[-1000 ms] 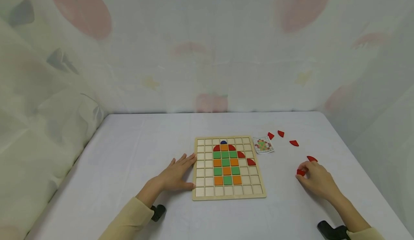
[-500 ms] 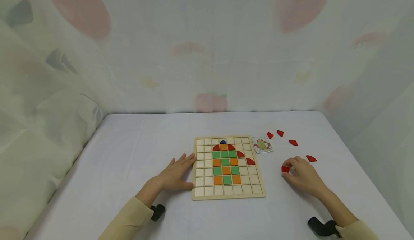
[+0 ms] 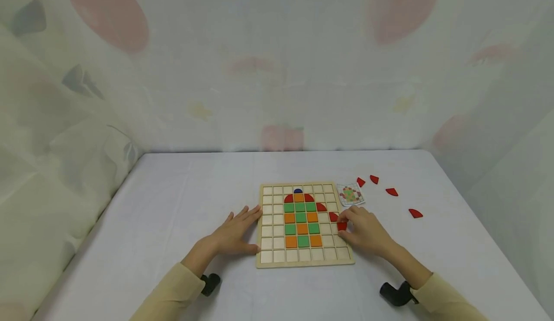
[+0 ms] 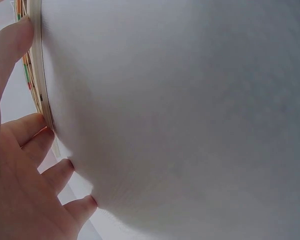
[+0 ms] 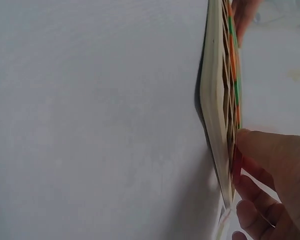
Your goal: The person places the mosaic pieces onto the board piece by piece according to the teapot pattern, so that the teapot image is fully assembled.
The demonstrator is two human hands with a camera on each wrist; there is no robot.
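Note:
A wooden grid board lies on the white-covered table. Green and orange square tiles fill a column in its middle, with a blue rounded piece on top and several red quarter-round tiles at the top and down the right side. My left hand rests at the board's left edge, fingers spread and fairly straight, fingertips and thumb touching the rim. Between thumb and fingers my right hand pinches a red tile over the board's right-side squares, just below the lowest placed red tile. Fingers partly cover the held tile.
Beyond the board's upper right corner lies a small picture card with a coloured pattern. Several loose red tiles are scattered to the right of it. A patterned cloth hangs behind the table.
My right hand has moved left from the loose red tiles to the board's right side, carrying the pinched red tile. The left hand has stayed at the board's edge.

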